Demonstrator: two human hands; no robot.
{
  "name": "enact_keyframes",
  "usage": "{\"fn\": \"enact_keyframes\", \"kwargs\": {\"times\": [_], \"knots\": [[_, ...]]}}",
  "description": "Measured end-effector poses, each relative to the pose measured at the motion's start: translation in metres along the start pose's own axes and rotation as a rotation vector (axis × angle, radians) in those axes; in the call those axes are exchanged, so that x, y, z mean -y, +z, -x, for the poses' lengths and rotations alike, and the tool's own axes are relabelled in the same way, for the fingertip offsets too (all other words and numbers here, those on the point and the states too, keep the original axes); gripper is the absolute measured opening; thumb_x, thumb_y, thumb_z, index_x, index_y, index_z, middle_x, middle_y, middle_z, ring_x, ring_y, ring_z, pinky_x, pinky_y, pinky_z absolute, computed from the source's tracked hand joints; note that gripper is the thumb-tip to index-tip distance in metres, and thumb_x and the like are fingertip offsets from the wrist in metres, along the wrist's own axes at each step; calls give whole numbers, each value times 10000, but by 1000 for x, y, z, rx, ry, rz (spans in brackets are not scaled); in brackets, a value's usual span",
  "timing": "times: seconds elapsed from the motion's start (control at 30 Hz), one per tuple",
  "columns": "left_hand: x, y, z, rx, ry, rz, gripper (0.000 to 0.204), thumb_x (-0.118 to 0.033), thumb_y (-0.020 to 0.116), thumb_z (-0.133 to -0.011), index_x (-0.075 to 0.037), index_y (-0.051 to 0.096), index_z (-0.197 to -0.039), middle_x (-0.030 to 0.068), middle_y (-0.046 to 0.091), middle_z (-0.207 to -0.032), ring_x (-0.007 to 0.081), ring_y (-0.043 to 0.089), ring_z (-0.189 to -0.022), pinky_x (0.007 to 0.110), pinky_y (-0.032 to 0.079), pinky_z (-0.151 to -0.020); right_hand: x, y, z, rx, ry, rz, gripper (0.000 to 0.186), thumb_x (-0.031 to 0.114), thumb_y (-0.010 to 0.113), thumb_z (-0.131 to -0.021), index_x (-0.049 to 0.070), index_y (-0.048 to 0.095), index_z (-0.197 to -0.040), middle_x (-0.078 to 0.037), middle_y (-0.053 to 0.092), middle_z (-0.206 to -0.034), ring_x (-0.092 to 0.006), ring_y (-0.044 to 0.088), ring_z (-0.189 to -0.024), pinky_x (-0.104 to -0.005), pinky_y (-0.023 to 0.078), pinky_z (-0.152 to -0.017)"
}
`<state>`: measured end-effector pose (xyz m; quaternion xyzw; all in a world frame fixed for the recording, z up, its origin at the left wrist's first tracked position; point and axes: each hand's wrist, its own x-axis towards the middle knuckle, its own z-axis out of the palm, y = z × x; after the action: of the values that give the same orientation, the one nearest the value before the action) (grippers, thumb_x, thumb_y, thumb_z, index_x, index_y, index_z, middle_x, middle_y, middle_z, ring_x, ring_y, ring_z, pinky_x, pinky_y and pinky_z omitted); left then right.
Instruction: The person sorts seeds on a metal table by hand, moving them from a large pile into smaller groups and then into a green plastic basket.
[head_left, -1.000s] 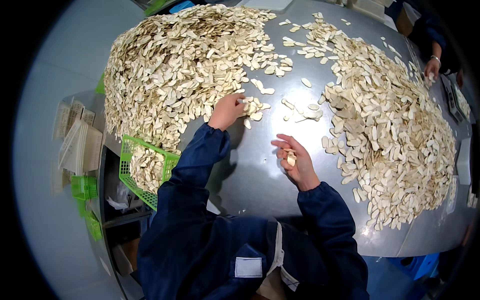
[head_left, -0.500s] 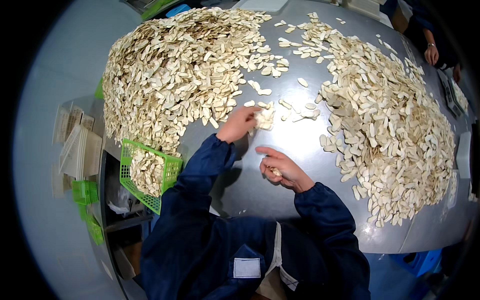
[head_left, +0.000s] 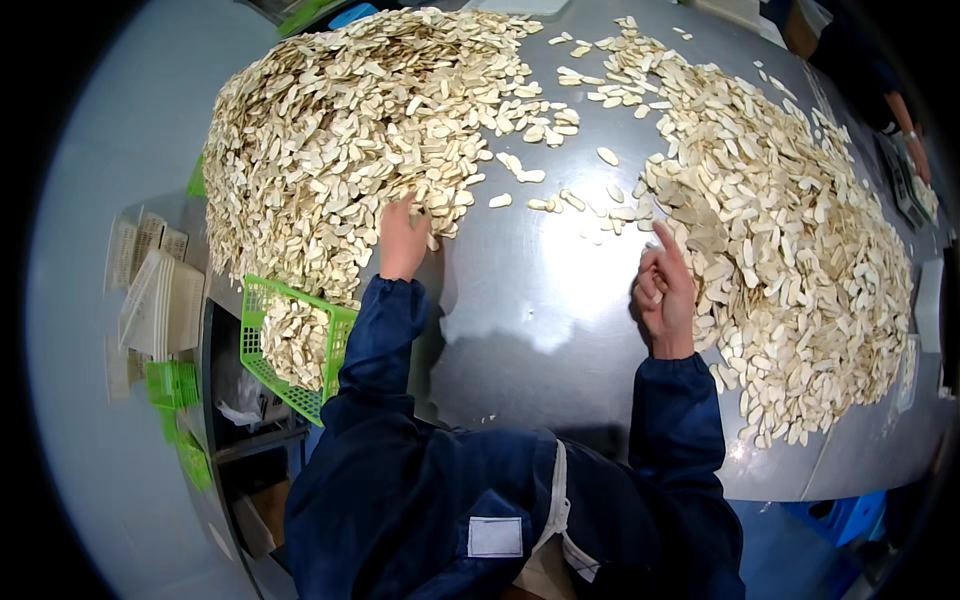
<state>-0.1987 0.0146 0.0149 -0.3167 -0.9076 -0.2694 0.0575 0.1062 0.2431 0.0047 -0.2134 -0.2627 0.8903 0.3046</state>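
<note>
Two heaps of pale, dried-looking oval slices lie on the metal table: a left pile (head_left: 340,130) and a right pile (head_left: 770,240). My left hand (head_left: 403,240) reaches to the near right edge of the left pile, thumb and fingers apart, fingertips touching slices. Beside the right pile's left edge is my right hand (head_left: 668,292), its index finger stretched out and the others curled over what looks like a pale slice, mostly hidden. A few loose slices (head_left: 555,203) lie between the heaps, some just beyond my right fingertip.
A green plastic basket (head_left: 340,340) with slices in it stands tilted at the table's left edge. White baskets (head_left: 165,300) and green baskets (head_left: 172,385) are stacked farther left. Another person's hand (head_left: 917,157) is beside a scale-like device (head_left: 905,190) at far right.
My left hand has moved left from the loose slices in the middle to the left pile. The right hand has gone right and away from me, to the right pile's edge.
</note>
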Motion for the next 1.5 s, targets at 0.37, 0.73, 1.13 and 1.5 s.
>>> {"fn": "enact_keyframes", "kwargs": {"times": [0.37,0.73,1.13,1.5], "knots": [[-4,32,-29,284,215,84,555,-325,648,-802,-42,510,-1259,210,393,-1359,346,399,-1243,396,347,-1013,-40,18,6,275,575,218,402,20,455,-852,-17,434,-1252,-97,594,-769,-61,347,-370,-195,248,-337],[-11,-18,29,344,-195,599,231,-138,565,-893,-31,636,-1085,4,605,-835,81,545,-766,231,452,-700,-24,9,-6,146,463,141,289,3,446,-879,3,520,-1158,-71,583,-754,-46,389,-420,-170,250,-334],[-67,1,72,381,65,290,230,-58,631,-781,-34,582,-1004,114,574,-896,231,590,-784,305,474,-699,-25,12,1,176,449,134,267,2,455,-881,-22,530,-1137,-71,589,-747,-34,405,-431,-155,264,-332],[-21,-30,94,489,-451,502,203,-166,560,-884,9,661,-902,50,652,-753,105,600,-688,256,461,-623,-32,17,12,563,877,304,395,36,429,-892,-4,461,-1284,-109,621,-725,-56,349,-353,-190,238,-317]]}}
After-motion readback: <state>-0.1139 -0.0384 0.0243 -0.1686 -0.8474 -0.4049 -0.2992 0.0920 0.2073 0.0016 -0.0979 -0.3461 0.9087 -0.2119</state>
